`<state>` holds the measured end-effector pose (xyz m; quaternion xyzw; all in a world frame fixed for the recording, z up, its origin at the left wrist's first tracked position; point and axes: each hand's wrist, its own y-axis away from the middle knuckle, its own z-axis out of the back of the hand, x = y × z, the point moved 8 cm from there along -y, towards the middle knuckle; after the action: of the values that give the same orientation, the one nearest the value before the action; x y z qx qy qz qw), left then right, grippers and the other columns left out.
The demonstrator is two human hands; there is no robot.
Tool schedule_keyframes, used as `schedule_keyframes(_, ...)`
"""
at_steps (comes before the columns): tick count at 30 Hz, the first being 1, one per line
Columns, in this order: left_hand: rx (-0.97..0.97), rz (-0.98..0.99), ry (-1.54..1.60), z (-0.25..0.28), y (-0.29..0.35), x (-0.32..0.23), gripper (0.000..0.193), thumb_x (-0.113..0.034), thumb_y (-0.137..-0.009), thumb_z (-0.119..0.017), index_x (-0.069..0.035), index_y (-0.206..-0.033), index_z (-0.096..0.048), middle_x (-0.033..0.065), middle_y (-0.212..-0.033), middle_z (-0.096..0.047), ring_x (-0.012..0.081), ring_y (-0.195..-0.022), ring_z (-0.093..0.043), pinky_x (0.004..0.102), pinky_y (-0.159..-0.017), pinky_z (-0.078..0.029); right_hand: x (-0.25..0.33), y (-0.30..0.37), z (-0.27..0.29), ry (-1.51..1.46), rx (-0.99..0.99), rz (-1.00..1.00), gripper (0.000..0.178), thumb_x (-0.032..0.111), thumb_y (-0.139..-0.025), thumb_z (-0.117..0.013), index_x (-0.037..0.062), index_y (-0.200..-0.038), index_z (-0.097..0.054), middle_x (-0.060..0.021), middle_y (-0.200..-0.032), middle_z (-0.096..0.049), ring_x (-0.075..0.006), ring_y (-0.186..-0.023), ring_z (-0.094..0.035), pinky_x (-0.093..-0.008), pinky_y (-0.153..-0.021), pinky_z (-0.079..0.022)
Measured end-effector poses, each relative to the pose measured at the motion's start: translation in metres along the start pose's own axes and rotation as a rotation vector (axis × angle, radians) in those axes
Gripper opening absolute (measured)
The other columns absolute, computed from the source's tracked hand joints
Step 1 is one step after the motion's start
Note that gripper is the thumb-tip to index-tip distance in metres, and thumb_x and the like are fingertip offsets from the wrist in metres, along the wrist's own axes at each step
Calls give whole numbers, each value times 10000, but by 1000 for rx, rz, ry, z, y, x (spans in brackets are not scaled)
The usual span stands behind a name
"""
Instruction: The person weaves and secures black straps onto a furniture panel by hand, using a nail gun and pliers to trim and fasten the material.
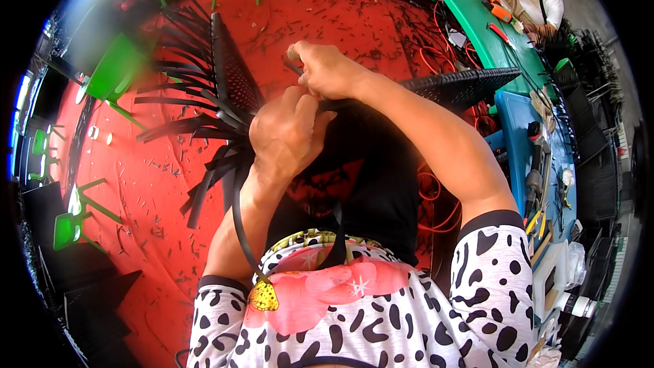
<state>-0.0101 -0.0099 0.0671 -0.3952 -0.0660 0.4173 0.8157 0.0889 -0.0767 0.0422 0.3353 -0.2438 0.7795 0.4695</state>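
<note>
A black woven wicker piece (pixel 235 68) stands in front of me, with many loose flat black strips (pixel 184 126) fanning out from its left side. Its other woven side (pixel 463 88) reaches off to the right. My left hand (pixel 286 129) is closed in a fist at the near corner of the weave; what its fingers hold is hidden. Just beyond and touching it, my right hand (pixel 330 71) is bent with its fingers closed on a short end of dark strip (pixel 293 67). One long strip (pixel 240 228) hangs past my left wrist to my lap.
Black scraps litter the red floor (pixel 157 184). Green chairs (pixel 112 71) stand on the left. On the right are a long green table (pixel 470 13) with tools, a blue table (pixel 514 143) with more tools, and coiled red hoses (pixel 436 197). A seated person (pixel 541 3) is at the far right.
</note>
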Motion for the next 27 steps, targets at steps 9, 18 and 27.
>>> schedule_keyframes(9,14,-105,19,1,2,-4,211,-104,-687,-690,-60,-877,-609,80,-742,-534,272,-630,-574,365,-535,-450,-14,-10,-7,302,65,-71,334,47,-721,-604,-44,-1038,-547,-233,-967,-615,-332,-920,-611,-393,-763,-489)
schedule_keyframes(18,24,-155,-2,1,4,-8,210,-102,-703,-676,-78,-905,-623,77,-698,-497,267,-592,-554,368,-521,-436,-17,-5,-6,230,79,-116,273,69,-701,-577,-22,-954,-630,-220,-994,-622,-335,-979,-597,-412,-797,-480)
schedule_keyframes(27,73,-138,33,-6,-3,-2,174,-127,-721,-660,-96,-883,-606,79,-726,-502,280,-600,-561,379,-514,-445,-3,-1,13,327,-42,84,360,79,-754,-579,53,-1113,-583,-175,-1008,-629,-307,-940,-606,-376,-813,-476)
